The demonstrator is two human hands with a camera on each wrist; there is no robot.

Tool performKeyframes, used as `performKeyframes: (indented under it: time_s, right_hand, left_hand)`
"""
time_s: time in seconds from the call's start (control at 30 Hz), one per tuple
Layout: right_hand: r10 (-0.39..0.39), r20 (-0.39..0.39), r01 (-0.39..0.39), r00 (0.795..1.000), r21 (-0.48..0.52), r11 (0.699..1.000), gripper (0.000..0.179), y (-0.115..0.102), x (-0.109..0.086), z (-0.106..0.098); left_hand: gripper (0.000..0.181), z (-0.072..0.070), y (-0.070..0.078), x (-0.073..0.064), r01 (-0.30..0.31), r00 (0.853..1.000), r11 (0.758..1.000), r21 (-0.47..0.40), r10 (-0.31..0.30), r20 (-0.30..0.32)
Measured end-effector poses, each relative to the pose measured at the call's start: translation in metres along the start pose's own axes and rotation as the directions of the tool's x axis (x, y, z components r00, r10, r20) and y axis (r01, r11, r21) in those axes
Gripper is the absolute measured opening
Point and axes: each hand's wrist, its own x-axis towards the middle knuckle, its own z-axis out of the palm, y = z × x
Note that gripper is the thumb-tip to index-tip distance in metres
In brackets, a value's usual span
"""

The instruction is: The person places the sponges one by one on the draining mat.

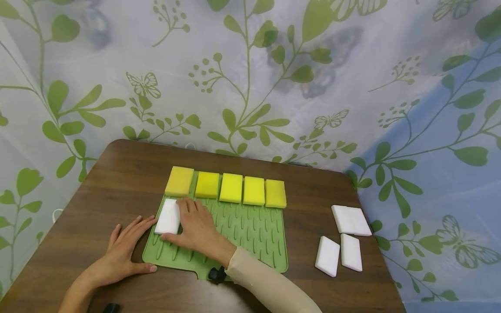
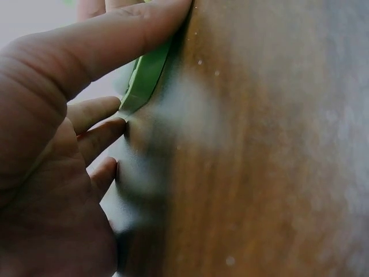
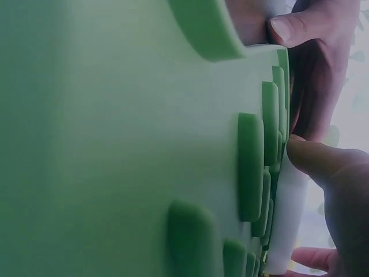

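A white sponge block (image 1: 168, 216) lies on the left side of a green ridged mat (image 1: 250, 237). My right hand (image 1: 199, 226) holds this block by its edges, thumb at the near end and fingertips at the far right corner. In the right wrist view the thumb (image 3: 314, 158) touches one end of the white block (image 3: 290, 210). My left hand (image 1: 125, 250) rests on the table with fingers spread, fingertips close to the mat's left edge. The left wrist view shows its thumb (image 2: 115, 43) extended and nothing in the palm.
Several yellow sponges (image 1: 232, 188) stand in a row along the mat's far edge. More white blocks (image 1: 327, 256) lie at the right of the brown table (image 1: 305, 226). A small black object (image 1: 217, 274) sits at the mat's near edge. A leaf-patterned curtain (image 1: 250, 87) hangs behind.
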Motion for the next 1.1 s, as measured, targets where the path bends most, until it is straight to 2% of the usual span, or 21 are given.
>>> performKeyframes:
  time_s: [0.17, 0.43, 0.63, 0.83, 1.1]
  right_hand:
    - [-0.002, -0.007, 0.003, 1.0, 0.013, 1.0, 0.108, 0.002, -0.001, 0.0]
    - [-0.014, -0.003, 0.014, 1.0, 0.086, 0.996, 0.105, 0.006, -0.007, -0.003]
    - [0.021, 0.024, -0.024, 0.999, 0.148, 0.989, 0.104, 0.014, -0.017, -0.01]
    - [0.036, -0.03, -0.03, 0.999, 0.19, 0.981, 0.095, 0.033, -0.035, -0.022]
    - [0.072, -0.111, -0.042, 0.991, 0.248, 0.968, 0.085, 0.074, -0.075, -0.047]
  left_hand:
    - [0.115, 0.0, 0.001, 0.001, -0.007, 1.0, 1.0, -0.002, 0.007, -0.004]
    - [0.115, 0.002, -0.002, 0.001, -0.018, 1.0, 1.0, -0.002, 0.018, -0.013]
    - [0.115, 0.001, -0.002, 0.002, -0.018, 1.0, 1.0, -0.009, 0.018, -0.013]
    - [0.116, 0.0, -0.001, 0.003, -0.029, 0.999, 1.0, -0.007, 0.029, -0.023]
    - [0.116, 0.004, 0.002, 0.0, -0.053, 0.998, 0.998, 0.016, 0.054, -0.043]
